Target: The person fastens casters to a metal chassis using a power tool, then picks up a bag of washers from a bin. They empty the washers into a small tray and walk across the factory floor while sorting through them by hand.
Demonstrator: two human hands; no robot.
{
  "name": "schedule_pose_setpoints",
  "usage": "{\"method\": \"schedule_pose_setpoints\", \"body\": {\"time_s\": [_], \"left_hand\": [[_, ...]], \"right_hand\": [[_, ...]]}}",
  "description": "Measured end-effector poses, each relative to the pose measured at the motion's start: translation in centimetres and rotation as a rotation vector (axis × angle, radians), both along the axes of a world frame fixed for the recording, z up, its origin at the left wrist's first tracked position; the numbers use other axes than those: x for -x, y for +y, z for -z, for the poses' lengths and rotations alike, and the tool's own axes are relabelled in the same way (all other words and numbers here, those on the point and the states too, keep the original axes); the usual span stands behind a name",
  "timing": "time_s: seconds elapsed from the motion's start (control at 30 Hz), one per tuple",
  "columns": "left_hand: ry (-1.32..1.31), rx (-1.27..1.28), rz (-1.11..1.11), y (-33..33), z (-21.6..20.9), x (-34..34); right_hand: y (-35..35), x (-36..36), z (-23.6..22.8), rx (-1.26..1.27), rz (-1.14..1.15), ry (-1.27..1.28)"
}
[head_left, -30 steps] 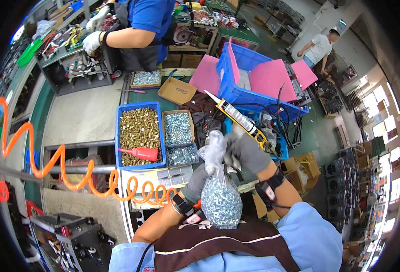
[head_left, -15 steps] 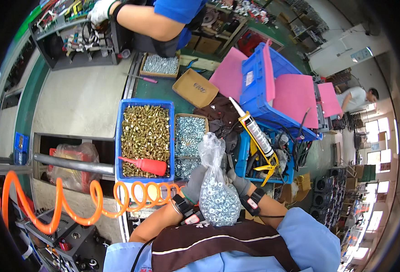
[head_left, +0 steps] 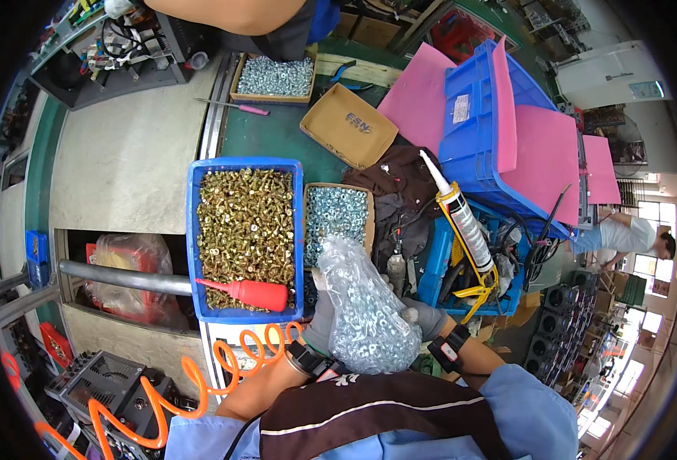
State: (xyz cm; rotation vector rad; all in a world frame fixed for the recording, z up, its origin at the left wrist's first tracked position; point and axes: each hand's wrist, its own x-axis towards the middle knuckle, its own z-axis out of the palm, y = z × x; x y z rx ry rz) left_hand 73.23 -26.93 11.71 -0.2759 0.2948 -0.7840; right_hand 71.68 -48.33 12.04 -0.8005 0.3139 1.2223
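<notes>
- My left hand (head_left: pixel 320 320) and right hand (head_left: pixel 426 319) clasp the clear bag (head_left: pixel 373 326) from both sides.
- Its long axis slants, loose top far-left, bulging base near-right.
- It's near me, right of the blue tray (head_left: pixel 298 230).

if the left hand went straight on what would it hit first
Likely the clear bag against the left hand; past that, seemingly the nearer cardboard box of small metal parts, though depth is unclear.

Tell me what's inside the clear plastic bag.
Inside the clear plastic bag are many small silvery metal fasteners, heaped toward its lower end. Those deep within the heap can't be seen, covered by the outer ones.
</notes>
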Motion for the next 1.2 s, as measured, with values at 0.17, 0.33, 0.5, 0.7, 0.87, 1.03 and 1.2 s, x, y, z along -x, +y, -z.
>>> {"method": "schedule_pose_setpoints", "body": {"time_s": [0.17,0.33,0.5,0.7,0.87,1.03,1.2], "left_hand": [[0.126,-0.26,0.025,0.3,0.1,-0.9],[0.195,-0.46,0.09,0.5,-0.9,-1.8],[0.237,-0.486,0.123,0.6,0.6,-1.6],[0.245,-0.344,0.081,0.8,1.3,-1.4],[0.272,-0.334,0.049,0.8,1.4,-0.7],[0.229,-0.243,0.091,1.6,2.2,0.0],[0.002,-0.468,0.167,1.9,2.4,0.9]], "right_hand": [[-0.6,0.6,1.1,0.014,0.166,0.232],[-1.9,0.8,2.3,0.061,0.129,0.289],[-0.6,-0.9,0.7,0.094,0.069,0.256],[0.7,-2.4,0.1,0.114,0.024,0.198],[0.0,-1.4,1.0,0.039,0.055,0.185],[1.3,-2.7,-1.6,0.193,-0.008,0.068],[0.7,-2.9,-1.2,0.191,-0.07,0.098]]}}
